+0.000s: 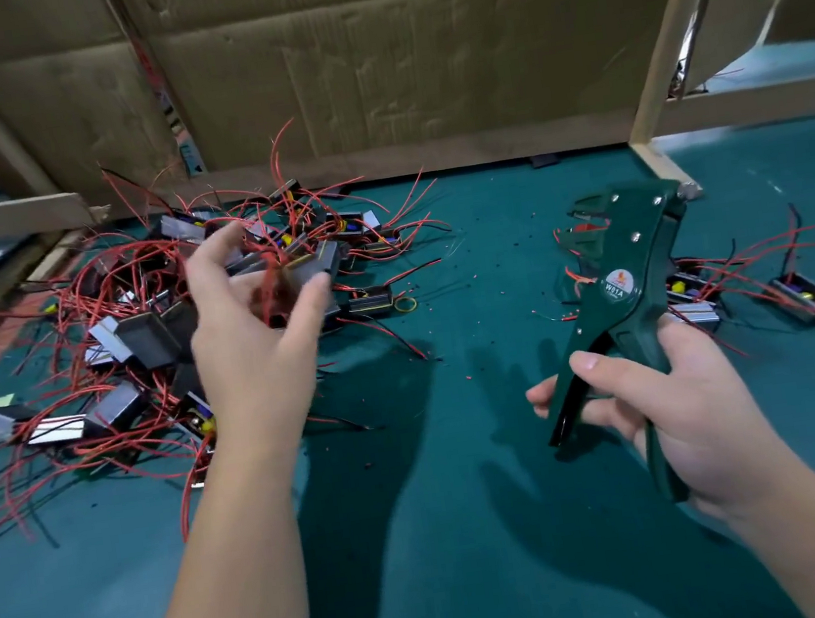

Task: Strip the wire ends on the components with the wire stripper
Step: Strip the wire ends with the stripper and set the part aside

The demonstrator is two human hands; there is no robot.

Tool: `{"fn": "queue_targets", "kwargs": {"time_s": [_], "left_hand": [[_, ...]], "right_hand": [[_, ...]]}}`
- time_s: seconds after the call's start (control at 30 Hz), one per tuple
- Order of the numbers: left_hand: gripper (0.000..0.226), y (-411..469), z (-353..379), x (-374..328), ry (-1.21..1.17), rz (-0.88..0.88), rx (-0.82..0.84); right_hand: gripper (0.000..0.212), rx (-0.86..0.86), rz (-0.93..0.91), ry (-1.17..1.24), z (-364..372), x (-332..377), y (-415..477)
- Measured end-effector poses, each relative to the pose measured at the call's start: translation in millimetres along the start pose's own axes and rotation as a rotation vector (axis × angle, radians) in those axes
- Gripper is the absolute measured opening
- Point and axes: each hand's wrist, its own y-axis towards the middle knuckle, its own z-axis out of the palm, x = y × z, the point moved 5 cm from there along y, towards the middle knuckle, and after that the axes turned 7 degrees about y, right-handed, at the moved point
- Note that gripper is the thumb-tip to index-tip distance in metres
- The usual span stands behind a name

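Head view shows the dark green metal wire stripper with a round sticker point(621, 291) held up over the right side of the table, its toothed mouth pointing up and away. The right hand point(667, 409) grips it, with fingers curled round one handle and the thumb across the other. The two handles are spread apart.

The left hand point(252, 329) hangs over the big pile of small black box parts with long thin red wires point(140, 339) on the left of the table. Its fingers and thumb are spread wide. The hand is blurry, and I cannot tell if it touches the wires under it.

A few more black box parts with red wires point(803, 300) lie on the right, behind the stripper. A small yellow rubber ring point(405, 304) lies just beside the big pile. Tiny red and black crumbs point(467, 269) are scattered between the two groups.

Everything sits on a blue-green cloth table top point(469, 482). A brown cardboard wall point(363, 65) stands at the back, with a pale wooden post point(669, 30) leaning in front of it.
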Motion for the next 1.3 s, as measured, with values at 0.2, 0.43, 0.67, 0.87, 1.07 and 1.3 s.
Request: {"fn": "queue_targets", "kwargs": {"time_s": [0.2,0.43,0.67,0.87,1.07,1.3], "left_hand": [[0.051,-15.7,41.3,-22.5,-0.53,-0.076,0.409],[0.04,-25.8,48.7,-26.6,-0.604,-0.07,0.596],[0.039,-42.8,54.4,-43.0,-0.558,0.012,0.832],[0.025,-41.7,47.6,-49.6,-0.585,0.023,0.809],[0.017,-29.0,41.8,-42.0,-0.559,-0.069,0.488],[0.047,-10.8,3.1,-7.8,-0.042,-0.178,-0.143]], "right_hand": [[0.043,-0.009,0.037,0.114,2.1,-1.1,-0.2],[0.044,0.177,0.178,0.431,18.2,-0.5,-3.4],[0.077,0.51,0.424,0.688,39.7,-2.2,-13.1],[0.082,0.461,0.359,0.641,36.7,-0.3,-8.8],[0.082,0.404,0.261,0.599,23.5,9.2,-3.3],[0.082,0.402,0.209,0.612,16.7,16.4,-0.1]]}}
